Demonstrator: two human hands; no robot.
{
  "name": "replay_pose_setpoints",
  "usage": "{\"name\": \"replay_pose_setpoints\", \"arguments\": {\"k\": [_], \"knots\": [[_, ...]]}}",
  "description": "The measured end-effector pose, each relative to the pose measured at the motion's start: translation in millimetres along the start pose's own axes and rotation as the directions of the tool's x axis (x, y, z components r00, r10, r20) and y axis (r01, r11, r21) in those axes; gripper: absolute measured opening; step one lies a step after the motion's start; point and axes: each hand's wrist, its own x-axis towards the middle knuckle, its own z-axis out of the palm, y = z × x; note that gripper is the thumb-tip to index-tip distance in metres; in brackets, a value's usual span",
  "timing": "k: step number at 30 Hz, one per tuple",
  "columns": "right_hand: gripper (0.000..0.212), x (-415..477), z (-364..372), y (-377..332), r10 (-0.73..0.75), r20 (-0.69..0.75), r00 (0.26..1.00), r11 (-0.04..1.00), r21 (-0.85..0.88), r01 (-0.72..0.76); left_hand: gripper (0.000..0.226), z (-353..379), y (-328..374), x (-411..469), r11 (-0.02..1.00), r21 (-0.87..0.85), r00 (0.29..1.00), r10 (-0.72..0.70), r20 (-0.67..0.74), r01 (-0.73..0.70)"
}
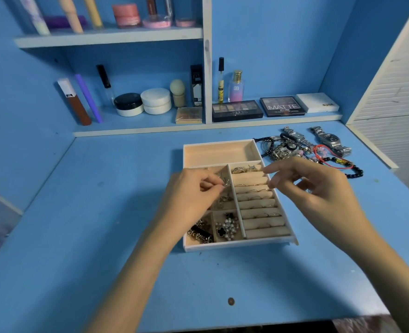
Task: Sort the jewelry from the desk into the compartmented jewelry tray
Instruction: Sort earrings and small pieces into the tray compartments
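A beige compartmented jewelry tray (219,153) sits mid-desk. Its long back compartment holds nothing; small left compartments hold earrings, chains and a pearl piece (228,228); rings sit in the right-hand ring rolls (256,203). My left hand (194,191) hovers over the upper-left small compartment and pinches a small metal earring (225,182) between thumb and fingertips. My right hand (304,183) hangs above the ring rolls with fingers loosely curled, holding nothing that I can see. A heap of bracelets (282,147), beaded strings (338,162) and two watches (331,140) lies on the desk right of the tray.
Makeup palettes (237,110), jars, bottles and tubes line the low shelf behind the desk. A white slatted cabinet (395,102) bounds the right side. A small brown coin-like disc (231,301) lies near the desk's front edge.
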Motion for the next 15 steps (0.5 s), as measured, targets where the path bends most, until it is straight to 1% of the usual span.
{"name": "replay_pose_setpoints", "arguments": {"k": [7,10,11,13,15], "knots": [[0.02,1,-7,4,0.029,-0.048,0.998,0.999,-0.025,-0.03,0.01,1,2,-1,0.979,0.198,0.994,0.023,0.109,-0.044],[0.02,1,-11,6,0.048,-0.061,0.997,0.998,-0.036,-0.05,0.011,2,4,0,0.953,0.286,0.987,0.056,0.154,-0.098],[0.019,1,-13,8,0.05,-0.064,0.997,0.998,-0.039,-0.053,0.011,3,3,0,0.946,0.302,0.983,0.069,0.168,-0.118],[0.026,1,-17,13,0.049,-0.085,0.995,0.997,-0.057,-0.054,0.012,4,3,0,0.934,0.326,0.979,0.087,0.183,-0.144],[0.027,1,-23,20,0.067,-0.115,0.991,0.995,-0.066,-0.075,0.014,5,2,1,0.936,0.321,0.982,0.094,0.164,-0.143]]}}
